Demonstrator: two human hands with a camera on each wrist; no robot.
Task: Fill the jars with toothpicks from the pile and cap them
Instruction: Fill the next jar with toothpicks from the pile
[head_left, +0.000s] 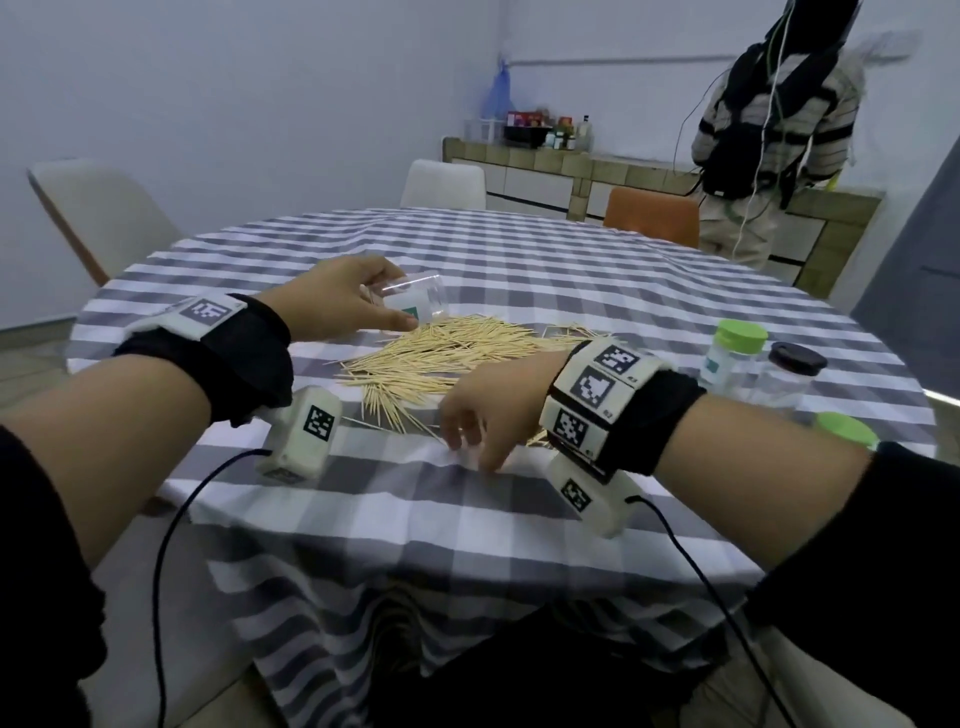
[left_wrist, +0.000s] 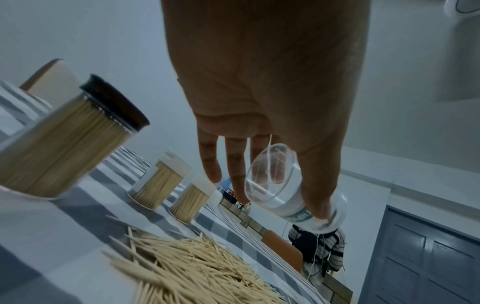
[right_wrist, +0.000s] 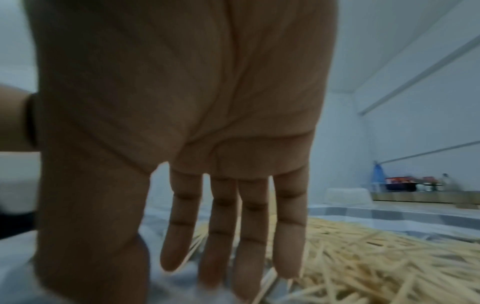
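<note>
Meanwhile, left hand (head_left: 340, 299) gripped an uncapped clear jar (head_left: 418, 301) tilted above the toothpick pile (head_left: 441, 353), right hand (head_left: 485, 415) fingers (right_wrist: 182, 236) spread straight, empty, at pile's near edge.

jar (head_left: 417, 300): clear glossy plastic
toothpicks (head_left: 441, 353): pale matt wood
tablecloth (head_left: 467, 499): woven checked cloth, matt
lids (head_left: 742, 335): smooth plastic

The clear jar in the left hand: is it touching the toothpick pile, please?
Apart. The left wrist view shows the clear jar held tilted by the left hand, with open background between it and the toothpick pile.
</note>
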